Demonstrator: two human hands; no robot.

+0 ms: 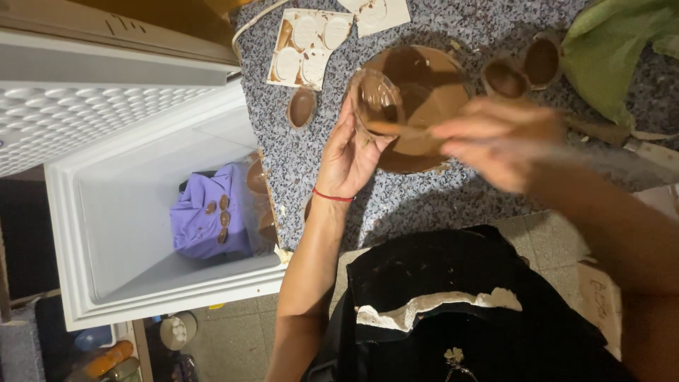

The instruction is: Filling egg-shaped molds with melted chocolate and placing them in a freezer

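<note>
1. The left hand [348,152] is raised palm-up, fingers curled upward in a grip, forearm bare with a red thread at the wrist.
2. The right hand [498,138] reaches in from the right, blurred, fingers extended leftward, forearm bare.

Brown chocolate fills the bowl [424,92]; the counter [453,191] is speckled grey, the freezer [113,233] white, the cloth [615,49] green, the tray [209,216] purple.

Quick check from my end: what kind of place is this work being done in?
Probably a home or small kitchen used for chocolate making: a speckled stone counter, a bowl of melted chocolate, an open white chest freezer, and the left hand holding a clear mould.
</note>
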